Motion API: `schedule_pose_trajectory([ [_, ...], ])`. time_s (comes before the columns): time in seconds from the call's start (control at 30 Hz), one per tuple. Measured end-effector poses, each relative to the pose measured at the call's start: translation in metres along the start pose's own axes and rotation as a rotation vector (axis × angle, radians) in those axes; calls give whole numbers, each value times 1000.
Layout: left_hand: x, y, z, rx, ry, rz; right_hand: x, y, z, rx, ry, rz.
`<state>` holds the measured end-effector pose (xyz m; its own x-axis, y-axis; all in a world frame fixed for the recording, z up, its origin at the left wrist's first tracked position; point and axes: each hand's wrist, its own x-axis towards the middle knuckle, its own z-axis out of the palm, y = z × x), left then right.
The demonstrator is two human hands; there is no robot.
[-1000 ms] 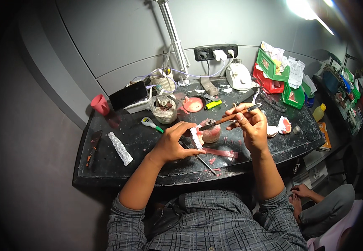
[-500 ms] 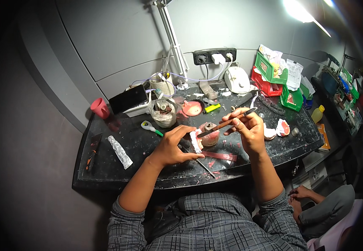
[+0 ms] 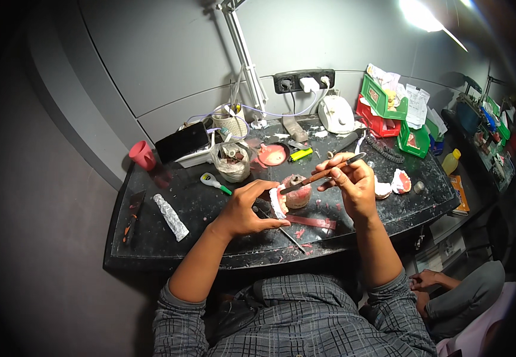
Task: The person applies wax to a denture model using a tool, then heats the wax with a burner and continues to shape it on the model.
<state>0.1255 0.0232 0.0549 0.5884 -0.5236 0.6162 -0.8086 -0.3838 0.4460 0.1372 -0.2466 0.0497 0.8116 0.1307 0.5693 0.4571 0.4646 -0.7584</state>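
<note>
A small white dental cast (image 3: 277,201), pale with a pinkish edge, sits pinched between the thumb and fingertips of the left hand (image 3: 247,208), held just above the dark worktop (image 3: 151,238) near its front middle. Just right of the cast stands a round brownish-pink lump (image 3: 298,191) on the worktop, and the tip of a slim brown-handled instrument (image 3: 323,174) reaches down to the cast from the upper right. The right hand (image 3: 353,184) grips that instrument, fingers curled closed around its handle. Below the cast lies a flat pink wax strip (image 3: 311,221). Behind the cast are a pink round dish (image 3: 271,154) and a yellow lighter (image 3: 300,154); far left of it lies a foil-wrapped roll (image 3: 170,216).
</note>
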Motion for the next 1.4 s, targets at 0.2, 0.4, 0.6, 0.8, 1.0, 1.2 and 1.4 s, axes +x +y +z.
schedule_pose_trajectory([
  [0.2, -1, 0, 0, -31, -1, -20, -1, -2, -1, 11, -5, 14],
  [0.4, -2, 0, -1, -32, -11, -44, 0, -3, 1, 13, 14, 0],
  [0.6, -2, 1, -1, -42, -22, -35, -1, -2, 1, -16, 15, 16],
  [0.8, -1, 3, 0, -46, -27, -17, 1, -6, 2, -40, 7, 91],
  [1.0, -1, 0, -1, -83, -55, -27, 0, -6, 4, -12, 10, 123],
  [1.2, -3, 2, -1, -181, -81, -121, 0, -7, 3, -2, -28, 115],
  [1.4, -2, 3, -2, -251, -96, -148, 0, -8, 0, 29, -13, 132],
])
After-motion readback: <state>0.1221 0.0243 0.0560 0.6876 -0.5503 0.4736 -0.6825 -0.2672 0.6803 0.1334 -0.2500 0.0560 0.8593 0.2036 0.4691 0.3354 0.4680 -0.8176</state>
